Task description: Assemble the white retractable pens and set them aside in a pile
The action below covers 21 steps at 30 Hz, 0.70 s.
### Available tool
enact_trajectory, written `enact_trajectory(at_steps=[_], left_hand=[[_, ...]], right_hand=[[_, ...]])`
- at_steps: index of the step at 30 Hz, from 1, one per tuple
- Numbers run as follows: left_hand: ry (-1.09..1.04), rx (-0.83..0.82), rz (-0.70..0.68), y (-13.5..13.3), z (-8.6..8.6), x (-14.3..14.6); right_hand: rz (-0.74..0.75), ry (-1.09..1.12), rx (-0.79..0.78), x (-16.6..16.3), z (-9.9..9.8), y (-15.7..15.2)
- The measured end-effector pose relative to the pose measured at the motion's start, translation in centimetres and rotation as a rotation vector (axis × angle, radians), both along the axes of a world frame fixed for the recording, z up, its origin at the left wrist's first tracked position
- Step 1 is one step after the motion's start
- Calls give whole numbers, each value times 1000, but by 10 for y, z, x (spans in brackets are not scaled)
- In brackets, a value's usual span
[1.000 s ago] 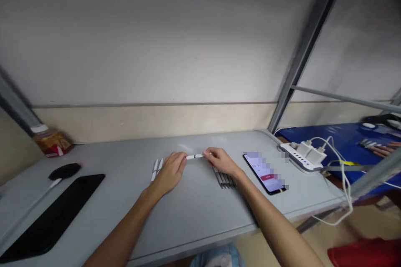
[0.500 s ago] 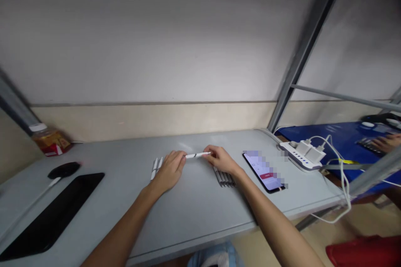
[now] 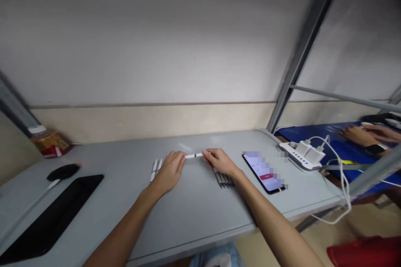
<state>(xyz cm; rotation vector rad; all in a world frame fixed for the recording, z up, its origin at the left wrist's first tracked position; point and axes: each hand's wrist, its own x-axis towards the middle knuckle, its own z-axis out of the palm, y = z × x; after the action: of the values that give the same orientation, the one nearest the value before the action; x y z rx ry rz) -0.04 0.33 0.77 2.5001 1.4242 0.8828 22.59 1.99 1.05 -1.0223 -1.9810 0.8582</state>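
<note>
Both my hands hold one white pen level above the grey table. My left hand pinches its left end, my right hand pinches its right end. A dark band shows near the pen's middle. Two white pens lie on the table just left of my left hand. Several grey pens lie side by side under and behind my right wrist.
A lit phone lies right of my hands. A white power strip with chargers and cables sits at the table's right end. A black pad, a black mouse and a jar are at left. Another person's hands rest on a blue table at right.
My hands and the pen have stayed almost in place; the pen tilted slightly and levelled again. The other person's hands at the far right moved left and further into view.
</note>
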Motion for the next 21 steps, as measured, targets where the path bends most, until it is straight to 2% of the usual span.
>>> enact_trajectory(at_steps=[3, 5, 9, 16, 21], left_hand=[[-12, -15, -5, 0, 0, 0], [-21, -29, -2, 0, 0, -1], [-23, -79, 3, -1, 1, -1], [-66, -196, 9, -1, 4, -4], [-25, -202, 27, 0, 5, -4]], right_hand=[[-16, 45, 28, 0, 2, -1], [-13, 60, 103, 0, 4, -2], [-28, -25, 253, 0, 6, -4], [-19, -115, 402, -2, 2, -5], [-30, -176, 428, -3, 1, -5]])
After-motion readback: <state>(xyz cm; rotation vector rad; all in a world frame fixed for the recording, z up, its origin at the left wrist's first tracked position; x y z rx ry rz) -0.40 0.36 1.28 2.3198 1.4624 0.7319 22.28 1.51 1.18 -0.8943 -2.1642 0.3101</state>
